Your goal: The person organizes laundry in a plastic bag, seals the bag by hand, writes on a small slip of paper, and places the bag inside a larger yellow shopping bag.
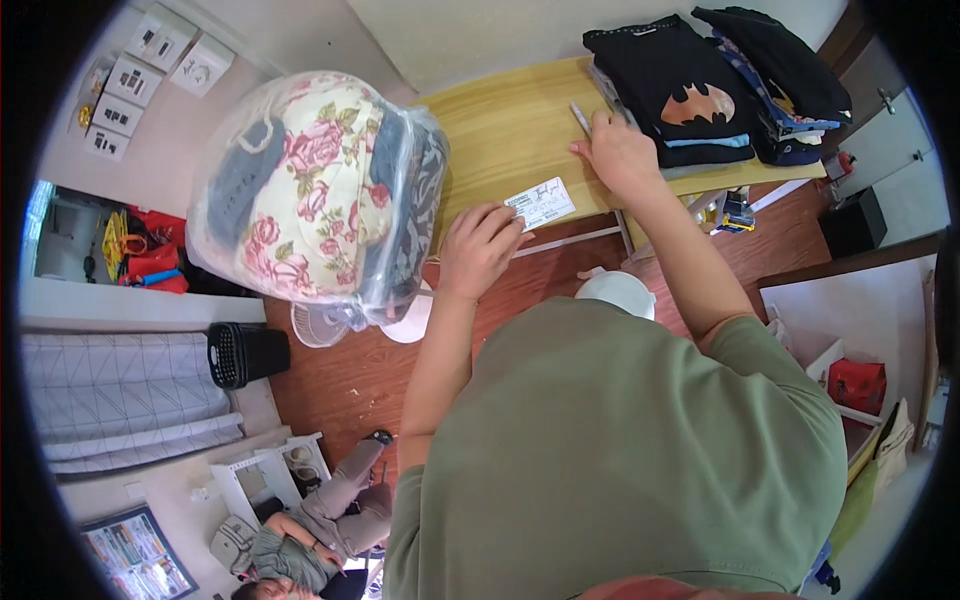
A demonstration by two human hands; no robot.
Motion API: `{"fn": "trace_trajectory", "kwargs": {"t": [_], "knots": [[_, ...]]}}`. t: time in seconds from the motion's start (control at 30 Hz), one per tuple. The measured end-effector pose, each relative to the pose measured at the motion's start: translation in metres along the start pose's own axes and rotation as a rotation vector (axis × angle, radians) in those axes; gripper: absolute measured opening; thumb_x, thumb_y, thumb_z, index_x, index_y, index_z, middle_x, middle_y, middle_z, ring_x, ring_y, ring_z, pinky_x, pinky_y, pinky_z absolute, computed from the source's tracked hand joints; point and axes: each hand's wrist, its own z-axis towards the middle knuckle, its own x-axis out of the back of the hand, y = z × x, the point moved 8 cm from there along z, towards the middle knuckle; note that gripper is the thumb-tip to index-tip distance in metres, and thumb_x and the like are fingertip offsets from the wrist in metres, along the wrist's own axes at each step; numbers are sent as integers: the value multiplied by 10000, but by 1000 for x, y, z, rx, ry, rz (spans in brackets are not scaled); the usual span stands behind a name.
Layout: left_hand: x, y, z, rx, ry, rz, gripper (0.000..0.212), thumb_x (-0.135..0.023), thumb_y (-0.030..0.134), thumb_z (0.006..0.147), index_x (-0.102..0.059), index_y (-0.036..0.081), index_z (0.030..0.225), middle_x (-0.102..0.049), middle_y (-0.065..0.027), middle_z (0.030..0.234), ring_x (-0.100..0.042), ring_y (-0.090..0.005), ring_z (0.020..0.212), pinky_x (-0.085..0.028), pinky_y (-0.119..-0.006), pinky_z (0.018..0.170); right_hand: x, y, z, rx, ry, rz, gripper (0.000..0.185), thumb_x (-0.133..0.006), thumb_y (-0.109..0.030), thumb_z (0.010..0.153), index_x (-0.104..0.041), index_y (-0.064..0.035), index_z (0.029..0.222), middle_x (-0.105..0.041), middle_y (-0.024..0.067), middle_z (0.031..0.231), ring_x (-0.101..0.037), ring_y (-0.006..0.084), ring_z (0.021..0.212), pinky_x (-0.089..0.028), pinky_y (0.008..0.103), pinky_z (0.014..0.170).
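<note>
A small white card (546,203) with printing and handwriting lies flat near the front edge of the wooden table (517,112). My left hand (482,244) has its fingers on the card's left end, with the thumb by its lower edge. Farther right, my right hand (621,154) rests low over the tabletop. A slim white pen (579,116) sticks out between its thumb and fingers, its near end hidden by the hand. To my left stands a large clear plastic bag (431,150), tied at the near side and packed with floral fabric (315,202) and dark clothes.
Folded clothes are stacked at the table's right, topped by a black shirt (652,75) with a bat print. A white stool (616,292), a fan (319,324) and a black basket (247,354) stand below. Another person (315,532) sits at lower left.
</note>
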Motion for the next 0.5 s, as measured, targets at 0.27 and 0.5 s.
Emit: {"fn": "trace_trajectory", "kwargs": {"t": [0.27, 0.5], "knots": [[1, 29, -22, -1, 214, 87, 203, -721, 50, 711, -687, 79, 909, -638, -43, 924, -627, -243, 870, -521, -345, 711, -20, -21, -63, 93, -387, 679, 281, -717, -253, 852, -685, 15, 926, -686, 141, 785, -654, 253, 712, -503, 335, 669], [54, 63, 26, 365, 189, -5, 189, -758, 92, 771, -699, 42, 943, -662, -52, 928, -614, -271, 892, -498, -364, 784, -16, -27, -89, 29, -452, 1194, 198, -699, -141, 877, -689, 37, 964, -681, 33, 773, -570, 75, 669, -471, 244, 633]]}}
